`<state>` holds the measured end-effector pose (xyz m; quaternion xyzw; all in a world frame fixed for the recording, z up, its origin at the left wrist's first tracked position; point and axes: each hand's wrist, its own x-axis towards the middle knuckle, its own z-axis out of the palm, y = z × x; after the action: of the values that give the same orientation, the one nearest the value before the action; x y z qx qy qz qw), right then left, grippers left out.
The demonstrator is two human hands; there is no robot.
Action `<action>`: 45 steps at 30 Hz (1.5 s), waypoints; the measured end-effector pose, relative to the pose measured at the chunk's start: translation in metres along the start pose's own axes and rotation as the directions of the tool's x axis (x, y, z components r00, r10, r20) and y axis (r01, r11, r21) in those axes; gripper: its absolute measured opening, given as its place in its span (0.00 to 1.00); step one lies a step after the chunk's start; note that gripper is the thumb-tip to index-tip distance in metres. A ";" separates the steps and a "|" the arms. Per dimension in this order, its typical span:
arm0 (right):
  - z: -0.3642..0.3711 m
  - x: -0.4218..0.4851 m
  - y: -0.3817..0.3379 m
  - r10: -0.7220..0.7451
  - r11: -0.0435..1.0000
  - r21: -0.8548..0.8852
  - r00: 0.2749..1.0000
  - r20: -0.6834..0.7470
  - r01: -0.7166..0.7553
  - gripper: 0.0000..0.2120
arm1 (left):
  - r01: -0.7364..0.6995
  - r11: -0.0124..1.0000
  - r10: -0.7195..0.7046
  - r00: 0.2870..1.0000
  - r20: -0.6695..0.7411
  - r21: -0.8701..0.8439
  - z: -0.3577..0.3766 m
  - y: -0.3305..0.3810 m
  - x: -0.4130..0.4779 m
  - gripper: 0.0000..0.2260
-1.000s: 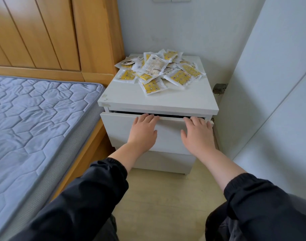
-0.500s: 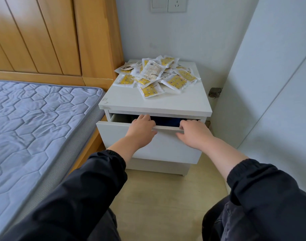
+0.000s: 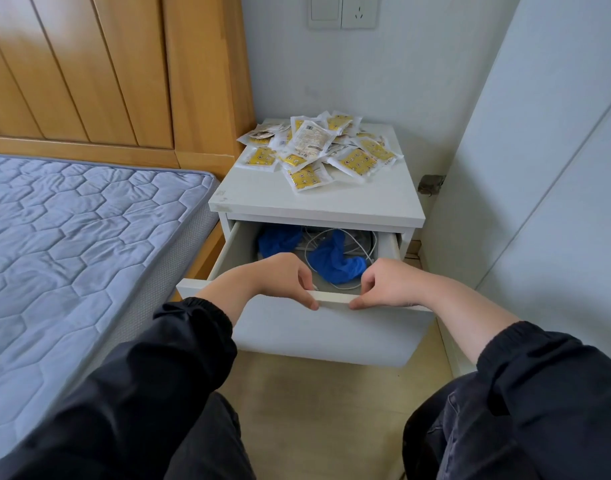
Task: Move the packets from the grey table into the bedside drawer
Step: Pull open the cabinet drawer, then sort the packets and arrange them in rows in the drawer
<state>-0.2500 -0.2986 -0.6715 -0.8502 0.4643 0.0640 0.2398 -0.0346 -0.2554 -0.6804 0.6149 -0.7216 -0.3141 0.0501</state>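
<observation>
gripping the front lip of the bedside drawer [image 3: 332, 296], the left hand [image 3: 280, 278] and right hand [image 3: 390, 284] sit side by side at its middle, fingers curled over the edge. the packets [image 3: 318, 147] lie heaped toward the back of the grey table [image 3: 314, 202], up and straight ahead of both hands, the pile spreading left to right and about equally near to either. below it the open drawer holds a blue cloth [image 3: 335, 261] and a white cable [image 3: 332, 244].
</observation>
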 end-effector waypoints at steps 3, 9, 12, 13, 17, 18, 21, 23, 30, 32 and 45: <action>0.001 -0.004 -0.003 -0.026 0.999 -0.022 0.999 0.022 0.027 0.21 | -0.019 1.000 0.019 1.000 0.024 0.014 0.003 -0.001 -0.004 0.11; -0.001 -0.010 -0.010 -0.041 0.998 -0.052 0.995 0.088 0.045 0.23 | -0.037 0.998 0.032 0.995 0.094 0.053 0.004 0.000 -0.008 0.12; -0.001 -0.011 -0.012 -0.049 0.996 -0.071 0.986 0.159 0.061 0.22 | -0.054 0.996 0.040 0.983 0.176 0.072 0.005 0.001 -0.008 0.09; 0.000 -0.011 -0.011 -0.050 0.995 -0.073 0.982 0.180 0.064 0.21 | -0.053 0.996 0.039 0.978 0.204 0.066 0.006 0.001 -0.009 0.09; 0.003 -0.009 -0.009 -0.030 0.999 -0.019 0.968 0.248 0.036 0.19 | -0.011 1.000 0.006 0.958 0.287 0.014 0.006 0.000 -0.011 0.12; 0.003 -0.009 -0.009 -0.020 1.000 0.020 0.966 0.259 0.016 0.19 | 0.011 1.000 -0.006 0.959 0.285 -0.016 0.005 -0.001 -0.011 0.13; 0.009 -0.003 -0.007 0.020 0.992 0.123 0.985 0.170 -0.042 0.20 | 0.072 0.989 -0.050 0.985 0.164 -0.129 0.006 -0.007 -0.009 0.13; 0.013 0.006 -0.001 0.053 0.998 0.023 0.998 -0.034 -0.052 0.18 | 0.093 0.992 -0.098 0.994 -0.051 -0.086 0.007 -0.015 -0.005 0.10; 0.023 0.024 0.010 0.298 0.921 -0.197 0.933 -0.204 -0.337 0.11 | 0.536 0.827 -0.465 0.821 -0.331 0.167 0.002 -0.051 -0.005 0.18; 0.029 0.028 0.012 0.361 0.905 -0.175 0.918 -0.163 -0.387 0.14 | 0.606 0.782 -0.545 0.779 -0.309 0.148 0.003 -0.057 -0.009 0.18; 0.022 0.017 0.005 0.244 0.857 -0.362 0.907 -0.344 -0.367 0.12 | 0.544 0.830 -0.459 0.793 -0.401 0.125 0.007 -0.057 -0.010 0.20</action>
<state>-0.2422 -0.3036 -0.6978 -0.7961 0.5996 0.0760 -0.0309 0.0138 -0.2462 -0.7121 0.8326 -0.5418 -0.1129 0.0207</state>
